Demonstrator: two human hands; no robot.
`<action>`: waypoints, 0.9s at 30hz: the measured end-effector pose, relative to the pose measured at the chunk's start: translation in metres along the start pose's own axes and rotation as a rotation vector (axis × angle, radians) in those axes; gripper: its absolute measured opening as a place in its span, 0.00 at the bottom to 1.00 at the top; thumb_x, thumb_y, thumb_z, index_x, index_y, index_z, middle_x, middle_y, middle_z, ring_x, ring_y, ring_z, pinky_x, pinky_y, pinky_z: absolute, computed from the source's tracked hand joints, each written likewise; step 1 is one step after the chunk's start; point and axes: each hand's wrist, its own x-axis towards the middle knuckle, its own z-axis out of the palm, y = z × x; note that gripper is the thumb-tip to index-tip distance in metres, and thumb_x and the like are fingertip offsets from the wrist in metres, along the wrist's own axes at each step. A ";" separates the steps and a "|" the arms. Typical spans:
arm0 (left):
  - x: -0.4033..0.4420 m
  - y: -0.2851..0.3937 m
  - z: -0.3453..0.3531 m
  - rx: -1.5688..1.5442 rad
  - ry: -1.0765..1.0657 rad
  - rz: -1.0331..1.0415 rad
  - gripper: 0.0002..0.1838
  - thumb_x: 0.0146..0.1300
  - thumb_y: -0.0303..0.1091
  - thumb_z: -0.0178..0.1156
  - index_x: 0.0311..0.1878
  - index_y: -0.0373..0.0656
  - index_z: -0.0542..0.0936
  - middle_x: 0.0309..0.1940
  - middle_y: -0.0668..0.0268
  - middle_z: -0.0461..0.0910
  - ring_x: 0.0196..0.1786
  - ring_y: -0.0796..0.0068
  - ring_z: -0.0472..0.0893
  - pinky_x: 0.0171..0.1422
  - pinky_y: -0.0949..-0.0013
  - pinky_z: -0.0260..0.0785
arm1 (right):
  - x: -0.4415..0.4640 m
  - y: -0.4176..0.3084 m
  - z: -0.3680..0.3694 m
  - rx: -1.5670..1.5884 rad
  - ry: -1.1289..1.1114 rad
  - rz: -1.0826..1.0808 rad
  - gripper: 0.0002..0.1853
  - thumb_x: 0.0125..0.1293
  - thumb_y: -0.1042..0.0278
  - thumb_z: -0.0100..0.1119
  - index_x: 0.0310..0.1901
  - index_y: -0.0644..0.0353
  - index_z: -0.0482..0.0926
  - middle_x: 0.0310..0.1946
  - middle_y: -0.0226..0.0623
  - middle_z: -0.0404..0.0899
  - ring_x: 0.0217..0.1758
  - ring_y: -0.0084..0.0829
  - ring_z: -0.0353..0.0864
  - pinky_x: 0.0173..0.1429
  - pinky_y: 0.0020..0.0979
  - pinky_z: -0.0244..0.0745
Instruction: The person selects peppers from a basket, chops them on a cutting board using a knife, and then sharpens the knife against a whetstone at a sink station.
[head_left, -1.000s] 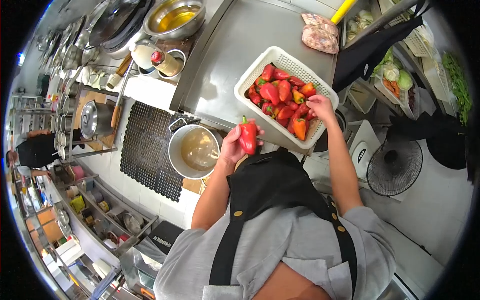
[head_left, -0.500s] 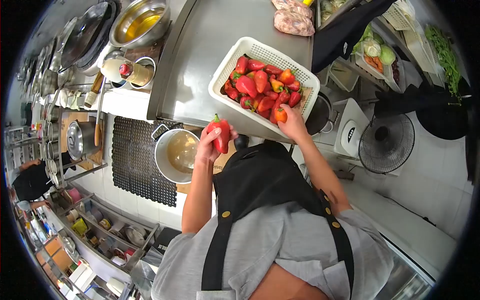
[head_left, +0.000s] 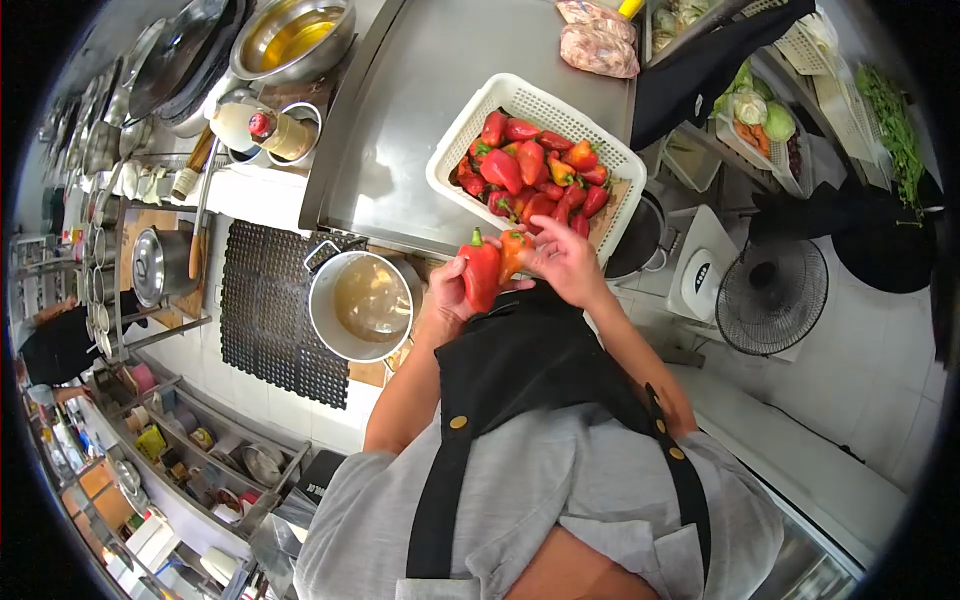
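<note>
My left hand (head_left: 452, 290) is wrapped round a large red pepper (head_left: 481, 272) with a green stem, in front of my apron. Right beside that pepper is an orange pepper (head_left: 514, 254), between my two hands. My right hand (head_left: 568, 262) touches the orange pepper's right side, its fingers partly spread; whether it grips it is hard to tell. Just beyond both hands, a white perforated basket (head_left: 632, 190) holds several red peppers (head_left: 502, 170) and a few orange ones, on the steel counter (head_left: 420, 120).
A pot of cloudy liquid (head_left: 362, 306) stands left of my left hand. Bagged meat (head_left: 600, 50) lies at the counter's back. A metal bowl (head_left: 292, 40) and bottles (head_left: 284, 134) are at upper left, a fan (head_left: 772, 292) at right. Another person (head_left: 66, 345) is at far left.
My right hand has moved from the basket's near edge toward my left hand, bringing the orange pepper beside the red one. My left hand still holds the red pepper.
</note>
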 end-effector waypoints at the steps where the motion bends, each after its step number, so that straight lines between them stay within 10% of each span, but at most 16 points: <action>1: -0.005 0.000 -0.002 -0.016 0.024 0.015 0.34 0.49 0.49 0.68 0.56 0.41 0.73 0.72 0.50 0.54 0.72 0.48 0.60 0.68 0.30 0.56 | 0.012 0.010 -0.004 0.005 0.065 -0.021 0.25 0.58 0.62 0.70 0.54 0.66 0.76 0.36 0.37 0.82 0.33 0.20 0.80 0.36 0.25 0.77; 7: -0.020 0.009 0.004 0.009 -0.089 0.098 0.33 0.48 0.49 0.70 0.53 0.40 0.73 0.72 0.45 0.52 0.71 0.43 0.61 0.66 0.41 0.66 | 0.087 0.051 -0.025 -0.437 0.257 0.080 0.17 0.58 0.69 0.65 0.48 0.65 0.79 0.32 0.35 0.83 0.33 0.24 0.82 0.36 0.26 0.76; 12: -0.033 0.018 0.007 0.076 -0.107 0.133 0.34 0.45 0.48 0.72 0.52 0.40 0.73 0.73 0.44 0.49 0.72 0.45 0.59 0.68 0.41 0.64 | 0.132 0.022 -0.030 0.556 0.107 0.135 0.23 0.60 0.83 0.54 0.59 0.67 0.72 0.52 0.41 0.80 0.33 0.25 0.82 0.29 0.23 0.72; 23: -0.059 0.020 -0.002 0.061 -0.008 0.279 0.32 0.44 0.48 0.71 0.51 0.41 0.73 0.73 0.45 0.49 0.72 0.46 0.59 0.68 0.41 0.63 | 0.131 0.058 -0.001 -0.392 0.223 -0.144 0.20 0.51 0.72 0.69 0.49 0.59 0.80 0.36 0.40 0.83 0.35 0.33 0.83 0.44 0.32 0.79; 27: -0.049 0.023 0.002 0.075 -0.026 0.258 0.32 0.44 0.47 0.71 0.51 0.41 0.73 0.73 0.45 0.49 0.72 0.46 0.59 0.68 0.41 0.62 | 0.141 0.028 0.049 -0.739 0.179 -0.384 0.31 0.49 0.65 0.72 0.57 0.58 0.74 0.49 0.49 0.76 0.55 0.49 0.73 0.60 0.44 0.70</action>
